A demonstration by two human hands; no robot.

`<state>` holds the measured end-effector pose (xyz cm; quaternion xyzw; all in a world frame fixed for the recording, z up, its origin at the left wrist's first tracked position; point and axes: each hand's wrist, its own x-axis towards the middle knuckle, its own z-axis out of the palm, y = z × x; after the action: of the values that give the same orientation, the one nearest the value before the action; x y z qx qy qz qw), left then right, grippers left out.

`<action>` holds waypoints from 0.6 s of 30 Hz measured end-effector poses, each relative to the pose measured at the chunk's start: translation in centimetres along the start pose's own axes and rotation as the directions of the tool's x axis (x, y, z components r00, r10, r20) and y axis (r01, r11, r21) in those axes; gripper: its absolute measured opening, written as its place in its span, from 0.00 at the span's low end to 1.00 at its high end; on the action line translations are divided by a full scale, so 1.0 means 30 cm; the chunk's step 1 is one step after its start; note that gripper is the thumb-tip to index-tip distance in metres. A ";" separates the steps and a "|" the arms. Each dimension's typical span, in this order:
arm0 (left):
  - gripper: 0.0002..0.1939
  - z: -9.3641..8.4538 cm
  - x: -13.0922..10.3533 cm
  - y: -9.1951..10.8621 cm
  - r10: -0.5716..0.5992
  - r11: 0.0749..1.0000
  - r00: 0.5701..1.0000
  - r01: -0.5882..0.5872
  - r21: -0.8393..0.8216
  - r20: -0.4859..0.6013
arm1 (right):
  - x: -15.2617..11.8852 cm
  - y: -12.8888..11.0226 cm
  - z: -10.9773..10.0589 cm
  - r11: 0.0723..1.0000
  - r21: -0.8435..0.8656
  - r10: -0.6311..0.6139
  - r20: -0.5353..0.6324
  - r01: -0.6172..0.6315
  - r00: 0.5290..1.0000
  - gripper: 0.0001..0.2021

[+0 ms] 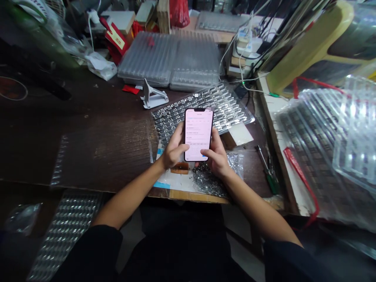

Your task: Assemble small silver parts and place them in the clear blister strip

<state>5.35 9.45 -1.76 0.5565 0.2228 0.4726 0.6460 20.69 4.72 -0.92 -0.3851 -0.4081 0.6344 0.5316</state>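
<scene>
Hands (pixel 174 150) (pixel 217 155) half-curled around a lit phone (pixel 199 135), thumbs over its screen, forearms angled inward.

- Phone (pixel 199 133) up over the tabletop (pixel 111 100), between left hand (pixel 174 152) and right hand (pixel 217 154)
- Loaded tray (pixel 248 114) just behind that
- Two tray stacks (pixel 147 55) further back, side by side
- Stand (pixel 155 100) left of the loaded tray
- Small parts (pixel 210 183) below the right hand, screwdriver (pixel 268 172) off to the right
</scene>
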 end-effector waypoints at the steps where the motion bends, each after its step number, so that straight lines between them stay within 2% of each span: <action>1: 0.34 0.000 0.000 0.000 -0.006 1.000 1.000 0.006 -0.013 0.000 | 0.000 -0.001 0.000 1.000 0.005 -0.003 0.006 0.003 1.000 0.38; 11: 0.23 -0.012 0.025 -0.021 0.083 0.997 0.990 -0.082 0.010 -0.114 | 0.003 0.007 -0.007 1.000 -0.004 0.007 0.062 -0.007 0.998 0.36; 18: 0.24 -0.012 0.027 -0.029 0.088 0.996 0.990 -0.086 0.022 -0.110 | -0.002 -0.005 0.008 0.999 -0.046 0.025 -0.002 -0.025 1.000 0.36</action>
<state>5.75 10.38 -2.48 0.5441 0.2381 0.5287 0.6065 20.54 4.65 -0.70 -0.4028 -0.4175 0.6311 0.5149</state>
